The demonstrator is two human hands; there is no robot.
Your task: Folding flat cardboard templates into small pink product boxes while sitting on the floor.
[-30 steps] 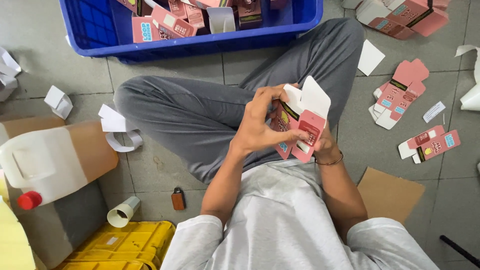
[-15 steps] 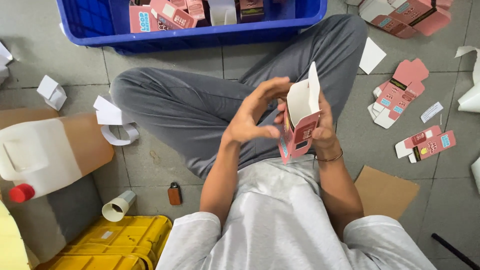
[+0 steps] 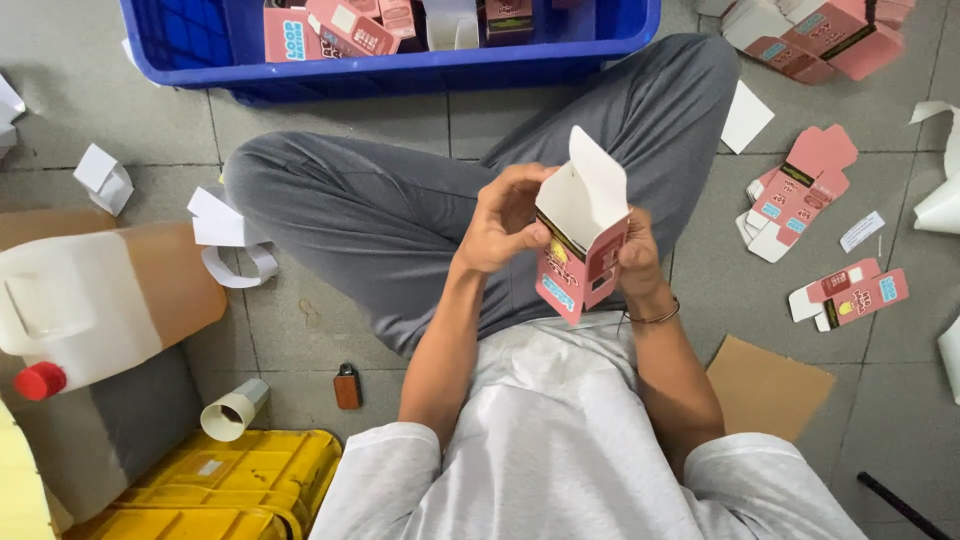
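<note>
Blue crate at top holds several pink cartons plus a white piece. Plastic jug with red cap, part full of amber liquid, lies at left above a yellow case. Flat pink carton blanks scattered on floor to the right. Pink carton sits over the lap, white top flap open and upright. Left hand fingers curled, gripping the carton's upper left edge; right hand clasps its right side from behind.

We sit on a grey tiled floor with dark grout lines, evenly lit. A blue crate stands ahead of us, a yellow case at our left, and a brown cardboard sheet lies at our right.
</note>
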